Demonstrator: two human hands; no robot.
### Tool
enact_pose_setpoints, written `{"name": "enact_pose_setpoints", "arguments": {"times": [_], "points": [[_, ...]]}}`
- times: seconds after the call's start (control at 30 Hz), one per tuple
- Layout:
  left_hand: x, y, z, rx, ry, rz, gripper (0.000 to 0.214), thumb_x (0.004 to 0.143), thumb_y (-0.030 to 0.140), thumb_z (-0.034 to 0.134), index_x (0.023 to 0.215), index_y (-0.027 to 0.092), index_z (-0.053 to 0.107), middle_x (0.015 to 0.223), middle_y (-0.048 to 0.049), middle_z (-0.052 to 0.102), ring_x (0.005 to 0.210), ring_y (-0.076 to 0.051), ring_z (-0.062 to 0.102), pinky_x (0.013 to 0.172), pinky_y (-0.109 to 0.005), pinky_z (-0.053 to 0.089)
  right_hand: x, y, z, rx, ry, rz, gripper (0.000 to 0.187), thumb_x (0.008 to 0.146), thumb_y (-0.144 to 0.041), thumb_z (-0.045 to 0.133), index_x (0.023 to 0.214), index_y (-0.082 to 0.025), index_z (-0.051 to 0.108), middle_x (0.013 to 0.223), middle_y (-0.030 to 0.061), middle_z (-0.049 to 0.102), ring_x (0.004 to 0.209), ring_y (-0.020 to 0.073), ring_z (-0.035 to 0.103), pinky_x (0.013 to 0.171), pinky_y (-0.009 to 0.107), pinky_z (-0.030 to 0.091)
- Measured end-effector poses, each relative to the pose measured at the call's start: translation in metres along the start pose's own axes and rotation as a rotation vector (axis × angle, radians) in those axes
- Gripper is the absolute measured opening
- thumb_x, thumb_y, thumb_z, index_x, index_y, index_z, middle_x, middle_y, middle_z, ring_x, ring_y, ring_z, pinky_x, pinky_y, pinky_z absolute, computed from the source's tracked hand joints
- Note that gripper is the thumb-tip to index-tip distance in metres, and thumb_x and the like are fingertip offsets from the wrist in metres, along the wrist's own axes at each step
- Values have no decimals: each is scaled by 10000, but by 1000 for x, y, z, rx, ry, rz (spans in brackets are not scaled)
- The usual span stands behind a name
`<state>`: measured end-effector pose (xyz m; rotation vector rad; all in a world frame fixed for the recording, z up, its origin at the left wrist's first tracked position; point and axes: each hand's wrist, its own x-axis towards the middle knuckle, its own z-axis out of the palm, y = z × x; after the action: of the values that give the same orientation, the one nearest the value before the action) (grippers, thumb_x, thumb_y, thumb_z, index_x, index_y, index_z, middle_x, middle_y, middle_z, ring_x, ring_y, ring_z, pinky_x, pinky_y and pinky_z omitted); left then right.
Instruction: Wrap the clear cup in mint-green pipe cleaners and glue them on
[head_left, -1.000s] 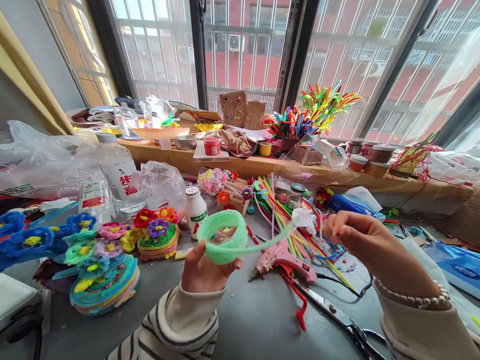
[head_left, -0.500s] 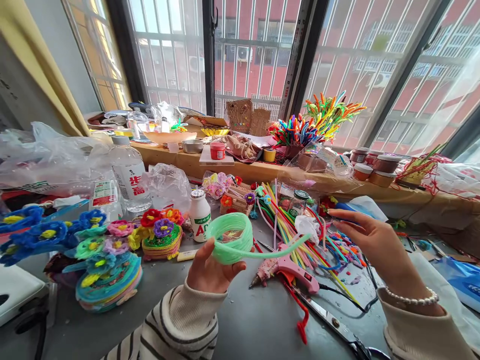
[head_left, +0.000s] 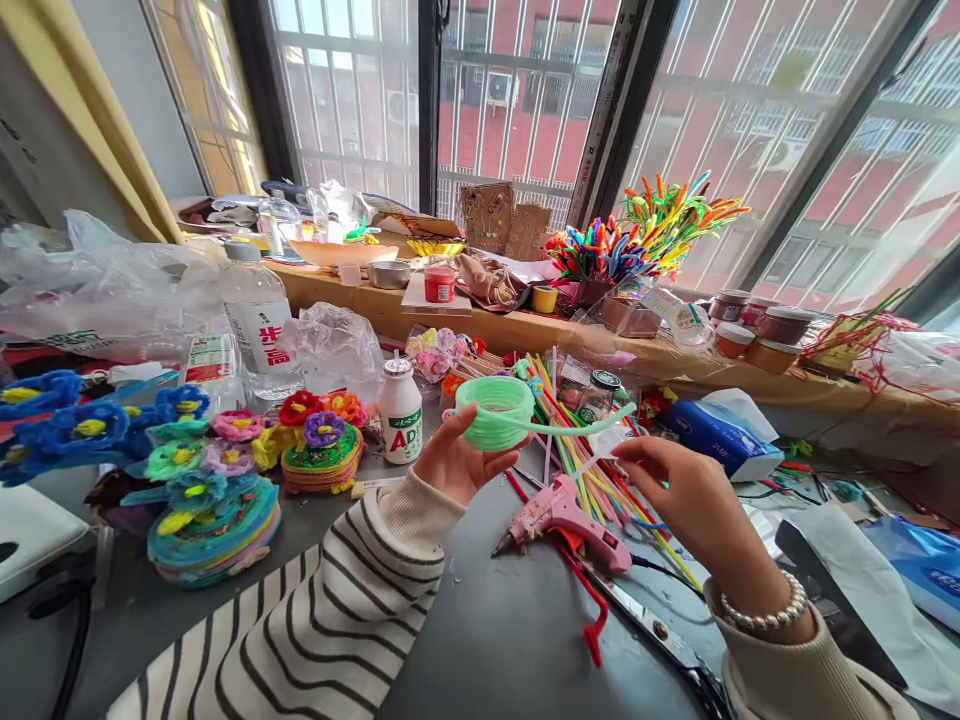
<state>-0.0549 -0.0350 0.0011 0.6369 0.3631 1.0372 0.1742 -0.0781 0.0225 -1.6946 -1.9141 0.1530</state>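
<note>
My left hand grips a round cup-like coil of mint-green pipe cleaner, fingers around its lower left side. A loose green tail sticks out from the coil toward the right. My right hand, with a pearl bracelet at its wrist, is beside that tail's end, thumb and fingertips pinched together. White crumpled tissue lies by those fingertips; whether they hold it is unclear. Below the hands a pink glue gun rests on the table.
Scissors and a red pipe cleaner lie near the glue gun. Loose pipe cleaners spread behind it. A white bottle stands left of the coil, past it pipe-cleaner flowers. A tissue pack sits at right.
My left hand has moved the green coil up and to the right. My right hand has come left and lower, closer to the tail, uncovering the blue tissue pack.
</note>
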Motion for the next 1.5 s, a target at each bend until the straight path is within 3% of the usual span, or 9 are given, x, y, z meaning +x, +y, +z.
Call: {"name": "enact_pose_setpoints", "arguments": {"times": [0.1,0.23,0.33,0.53,0.77,0.93,1.1,1.23,1.5], "points": [[3,2,-6,3,5,-5,607,724,333,554,1253,107,362,928,-75,670,846,-216,638,664,-246,510,2,-3,-3,145,-35,62,152,728,-277,528,795,-187,630,817,54,679,727,203,609,690,352,459],[3,7,-13,-24,46,-3,635,724,333,552,1279,127,323,916,-72,675,839,-229,641,623,-240,520,5,-5,0,518,-285,134,194,727,-326,556,819,-165,612,816,58,663,774,188,613,753,343,460],[3,9,-16,-42,71,-3,636,729,329,547,1282,117,315,914,-81,675,838,-234,641,610,-235,520,6,-7,3,765,-387,156,225,735,-340,564,864,-158,588,824,42,630,780,155,600,775,318,454],[-2,8,-24,-39,-13,-15,550,726,334,552,1224,152,405,973,-71,664,906,-234,619,673,-257,513,-1,-19,12,1046,-397,102,158,811,-315,490,871,-172,519,667,-47,451,607,57,458,590,189,387],[-2,11,-33,-84,-122,-35,408,710,334,566,1086,176,534,1034,-59,651,947,-250,602,708,-277,511,-4,-26,24,1322,-520,107,140,816,-317,509,840,-179,504,591,-68,331,491,35,295,453,171,256],[-2,10,-31,-96,-64,-23,434,697,347,575,1081,150,528,995,-72,665,907,-252,618,675,-271,517,-6,-25,24,1252,-437,142,217,783,-342,553,922,-177,532,538,-80,339,431,24,280,404,171,218],[-4,9,-21,-79,25,11,673,687,345,567,1281,146,319,905,-71,682,828,-237,641,601,-255,514,-2,-22,24,1124,-325,134,289,644,-362,683,804,-160,553,497,-77,427,412,33,373,385,168,274],[-4,10,-18,-82,49,9,715,689,346,557,1303,120,269,907,-81,677,825,-235,639,587,-246,510,2,-23,25,1000,-240,177,235,648,-332,684,726,-163,540,521,-52,526,475,48,473,461,168,379],[-6,9,-20,-82,62,28,656,677,354,568,1262,148,352,929,-78,670,817,-236,641,592,-250,515,5,-14,35,933,-174,206,265,613,-325,702,779,-176,560,729,3,626,692,118,605,660,237,496]]}}
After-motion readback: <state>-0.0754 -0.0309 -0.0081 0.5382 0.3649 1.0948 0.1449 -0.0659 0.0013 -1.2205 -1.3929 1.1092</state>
